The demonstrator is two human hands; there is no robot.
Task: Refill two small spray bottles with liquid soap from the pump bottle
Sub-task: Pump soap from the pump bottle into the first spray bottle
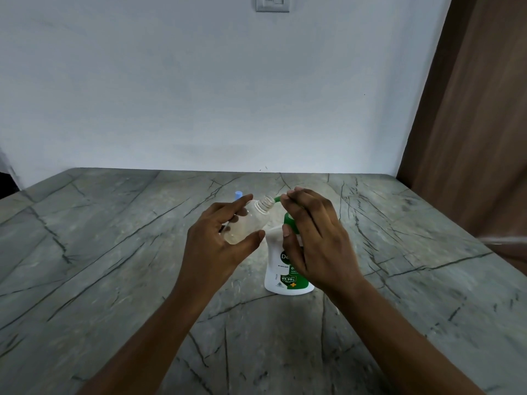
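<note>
My left hand grips a small clear spray bottle with its cap off, tilted so its threaded neck points right toward the green pump spout. A little pale liquid lies in the bottle's lower end. The white and green pump bottle stands upright on the marble table. Over the pump head lies my right hand, fingers resting on top of it and thumb against the green collar. A blue cap shows behind my left hand; what it sits on is hidden.
The grey veined marble table runs to a white wall at the back. A brown wooden panel stands at the right edge. A wall switch plate is high on the wall.
</note>
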